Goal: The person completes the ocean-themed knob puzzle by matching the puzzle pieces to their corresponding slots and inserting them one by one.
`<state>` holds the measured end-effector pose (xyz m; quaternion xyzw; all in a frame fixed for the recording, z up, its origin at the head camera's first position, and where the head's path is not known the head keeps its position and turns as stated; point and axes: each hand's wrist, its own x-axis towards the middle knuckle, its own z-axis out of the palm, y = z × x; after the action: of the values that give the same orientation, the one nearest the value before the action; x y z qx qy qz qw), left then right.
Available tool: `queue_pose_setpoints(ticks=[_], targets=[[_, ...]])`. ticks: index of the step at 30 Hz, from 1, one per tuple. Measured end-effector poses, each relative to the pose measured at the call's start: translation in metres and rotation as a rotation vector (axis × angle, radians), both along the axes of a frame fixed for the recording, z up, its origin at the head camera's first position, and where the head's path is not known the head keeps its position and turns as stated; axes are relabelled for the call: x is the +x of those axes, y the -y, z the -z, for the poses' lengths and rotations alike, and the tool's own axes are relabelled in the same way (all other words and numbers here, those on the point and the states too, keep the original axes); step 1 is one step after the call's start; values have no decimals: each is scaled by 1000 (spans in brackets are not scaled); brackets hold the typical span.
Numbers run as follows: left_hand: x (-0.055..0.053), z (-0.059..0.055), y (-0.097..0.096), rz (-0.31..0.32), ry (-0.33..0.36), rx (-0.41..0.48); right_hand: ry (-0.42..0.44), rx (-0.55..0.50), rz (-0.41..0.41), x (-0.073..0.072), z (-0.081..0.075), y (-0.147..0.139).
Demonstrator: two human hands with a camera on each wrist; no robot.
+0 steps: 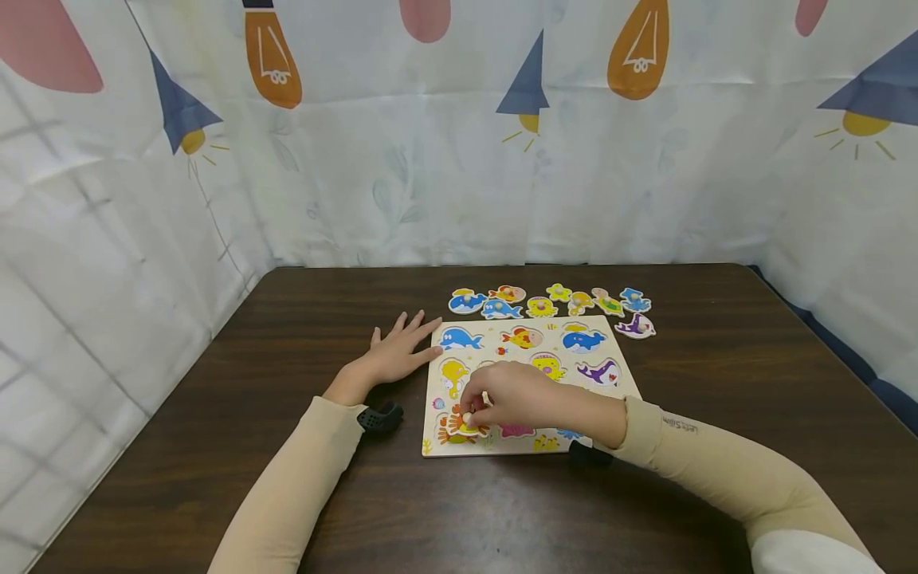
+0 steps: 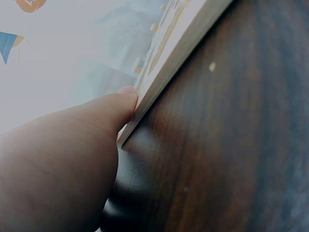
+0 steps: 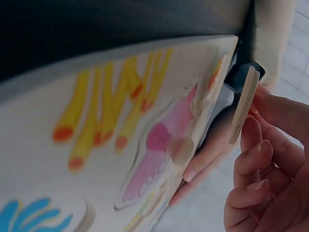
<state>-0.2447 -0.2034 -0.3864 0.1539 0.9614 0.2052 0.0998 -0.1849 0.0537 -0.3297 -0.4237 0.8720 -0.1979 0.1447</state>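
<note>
My right hand (image 1: 518, 392) pinches a wooden crab puzzle piece (image 1: 459, 426) over the lower-left corner of the peg puzzle board (image 1: 495, 448). The piece overlaps the printed orange crab there in the head view. From the right wrist it shows edge-on as a thin slab (image 3: 244, 108), tilted above the board, with the other fingers curled below. My left hand (image 1: 387, 359) lies with fingers spread at the board's upper-left side; its thumb (image 2: 120, 104) touches the board's edge. A pink starfish (image 3: 159, 137) with a round knob sits on the board near the right hand.
Behind the board lie several loose sea-animal pieces, among them a whale (image 1: 467, 301), a yellow octopus (image 1: 541, 308) and a turtle (image 1: 607, 302). A purple piece (image 1: 636, 326) lies off the board's upper-right corner. A patterned curtain (image 1: 459, 175) hangs behind the dark wooden table (image 1: 688, 335).
</note>
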Motion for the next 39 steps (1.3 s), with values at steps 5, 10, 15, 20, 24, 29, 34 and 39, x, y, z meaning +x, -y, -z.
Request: queue_pose_setpoints(ticks=[5,10,15,20,24,29,34,39], targets=[[-1,-1,0,1,-4,-7,-6,22,-14,1,5,5],[1,-2,0,0,-1,1,-4,50,-16,2,7,10],[4,-3,0,-1,-1,14,-16,70,-22,4,10,15],[4,-3,0,-1,-3,16,-37,80,-27,5,12,17],[3,-3,0,2,-3,15,-40,87,-26,3,11,18],[3,-4,1,1,-3,13,-28,111,-21,1,9,20],[3,-3,1,-2,-6,11,-41,135,-20,0,6,24],[3,-4,1,1,-10,15,-43,148,-16,0,6,27]])
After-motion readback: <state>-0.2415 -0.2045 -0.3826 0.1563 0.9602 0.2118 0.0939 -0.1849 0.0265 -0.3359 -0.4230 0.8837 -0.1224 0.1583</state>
